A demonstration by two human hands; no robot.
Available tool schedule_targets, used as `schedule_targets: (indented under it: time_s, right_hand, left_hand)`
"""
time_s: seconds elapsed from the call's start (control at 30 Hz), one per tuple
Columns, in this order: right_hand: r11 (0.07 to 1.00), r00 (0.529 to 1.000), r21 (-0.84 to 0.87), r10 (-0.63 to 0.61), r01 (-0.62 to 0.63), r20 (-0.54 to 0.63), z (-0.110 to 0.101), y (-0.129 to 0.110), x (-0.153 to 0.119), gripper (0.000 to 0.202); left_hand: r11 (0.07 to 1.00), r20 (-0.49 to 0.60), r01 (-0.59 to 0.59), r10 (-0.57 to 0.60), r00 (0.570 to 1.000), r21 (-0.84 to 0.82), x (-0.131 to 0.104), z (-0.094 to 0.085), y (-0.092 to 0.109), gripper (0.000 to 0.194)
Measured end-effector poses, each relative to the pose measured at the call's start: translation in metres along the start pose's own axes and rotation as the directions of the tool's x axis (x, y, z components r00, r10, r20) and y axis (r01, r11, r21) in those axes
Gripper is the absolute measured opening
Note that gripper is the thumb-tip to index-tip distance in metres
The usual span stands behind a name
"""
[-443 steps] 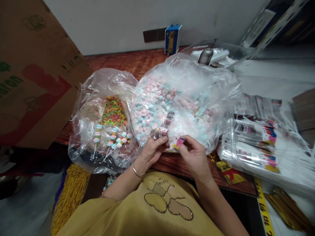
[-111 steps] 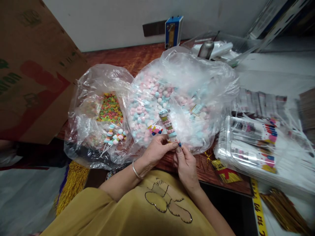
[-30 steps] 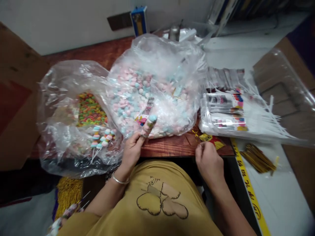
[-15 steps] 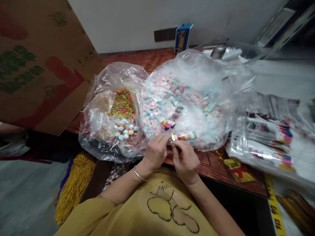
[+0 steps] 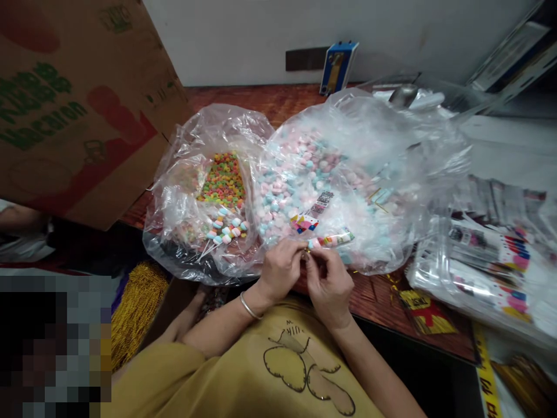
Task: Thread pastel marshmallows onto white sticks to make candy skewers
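Note:
My left hand and my right hand meet at the table's front edge, fingertips almost touching. Between them is the gathered end of a slim clear candy bag, with marshmallow and colourful candy inside. My left fingers pinch this end. A bit of gold twist tie shows at my right thumb and forefinger, which are closed on it. Just beyond lies a printed clear wrapper on a big plastic bag of pink and blue marshmallows. Several marshmallow sticks rest to the left.
A plastic bag holds small colourful ring candies. Left stands a large cardboard box. Stacked printed bags and a gold tie packet lie right. Another person's forearm is at lower left, near gold fringe.
The view has shifted slightly, moving the table things rightward. My hands remain together on the candy bag, which lies a little flatter. Another person's forearm and a pixelated patch have appeared at lower left.

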State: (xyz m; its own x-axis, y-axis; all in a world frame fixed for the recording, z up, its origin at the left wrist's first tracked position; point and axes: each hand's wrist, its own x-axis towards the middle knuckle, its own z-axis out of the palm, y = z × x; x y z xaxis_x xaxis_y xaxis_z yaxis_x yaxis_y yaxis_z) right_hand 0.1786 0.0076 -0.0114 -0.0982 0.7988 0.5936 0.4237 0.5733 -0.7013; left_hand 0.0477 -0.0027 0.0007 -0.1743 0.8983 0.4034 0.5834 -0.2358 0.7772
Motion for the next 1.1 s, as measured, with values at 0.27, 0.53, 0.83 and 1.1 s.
schedule_targets:
  time_s: [0.27,0.53,0.83,1.1]
  right_hand:
    - [0.861,0.912,0.316,0.408,-0.398,0.036,0.010,0.008,-0.002,0.015]
    - [0.906,0.933,0.224,0.338,-0.359,0.128,0.003,0.012,0.008,0.015]
    - [0.937,0.973,-0.303,-0.117,0.175,0.199,-0.018,0.016,0.019,0.027]
    - [1.000,0.991,0.023,-0.001,-0.002,0.137,-0.012,0.014,0.019,0.016]
  left_hand:
    - [0.458,0.290,0.566,-0.541,0.789,-0.686,0.014,0.011,0.006,0.036]
    - [0.057,0.560,0.654,-0.463,0.686,-0.754,0.015,0.019,0.005,0.045]
    - [0.977,0.144,0.083,-0.055,0.988,-0.197,0.003,0.010,-0.001,0.028]
    - [0.767,0.245,0.418,-0.340,0.908,-0.487,0.006,0.011,0.015,0.029]
